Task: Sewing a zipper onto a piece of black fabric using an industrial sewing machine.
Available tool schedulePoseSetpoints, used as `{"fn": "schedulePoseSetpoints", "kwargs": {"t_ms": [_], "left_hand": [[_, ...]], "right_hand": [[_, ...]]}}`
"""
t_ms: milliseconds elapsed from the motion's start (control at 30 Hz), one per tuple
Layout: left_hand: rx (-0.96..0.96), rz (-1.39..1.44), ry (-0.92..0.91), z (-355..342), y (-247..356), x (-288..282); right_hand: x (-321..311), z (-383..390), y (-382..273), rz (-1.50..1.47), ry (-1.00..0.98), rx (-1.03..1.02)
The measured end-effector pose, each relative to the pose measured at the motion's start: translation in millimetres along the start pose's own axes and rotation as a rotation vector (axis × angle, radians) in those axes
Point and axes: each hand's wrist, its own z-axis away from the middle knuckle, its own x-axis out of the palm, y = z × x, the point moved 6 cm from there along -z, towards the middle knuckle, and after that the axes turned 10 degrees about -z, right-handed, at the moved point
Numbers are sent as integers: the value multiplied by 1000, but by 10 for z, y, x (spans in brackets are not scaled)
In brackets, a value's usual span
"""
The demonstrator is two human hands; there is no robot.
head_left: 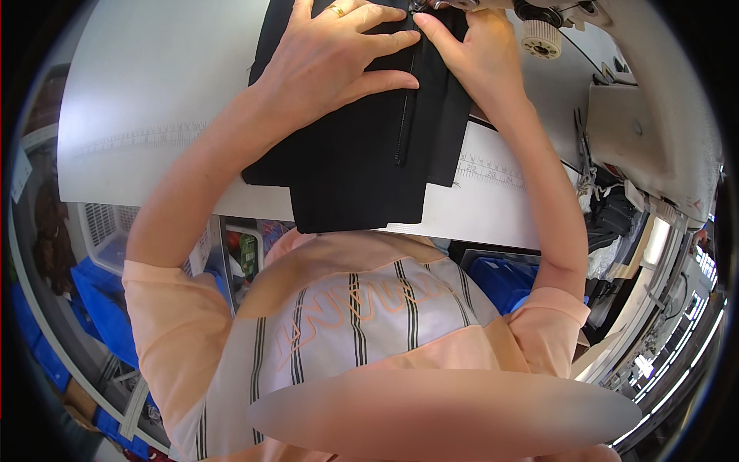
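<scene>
A black piece of fabric [346, 181] lies on the white sewing table and hangs slightly over its near edge. A black zipper [402, 127] runs lengthwise along it, up to the sewing machine's presser foot [416, 6] at the top edge. My left hand [331, 54], with a ring on one finger, rests flat on the cloth left of the zipper, fingers spread. On the other side, my right hand [489, 58] has its thumb stretched onto the cloth beside the foot. Its other fingers are partly hidden under the machine head.
The sewing machine [647, 46] with a white dial [541, 40] stands at the right. Ruler markings [146, 137] line the white table [108, 85]. Scissors [581, 135] lie near the machine's base. Below the table are a white basket [104, 231] and blue bins [500, 281].
</scene>
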Motion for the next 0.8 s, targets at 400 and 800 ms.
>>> {"fn": "schedulePoseSetpoints", "kwargs": {"t_ms": [400,800], "left_hand": [[20,-65,6,19,13,8],[-2,-56,-11,26,5,16]], "right_hand": [[102,-77,142,-11,-120,-61],[-260,333,-309,355,178,-673]]}}
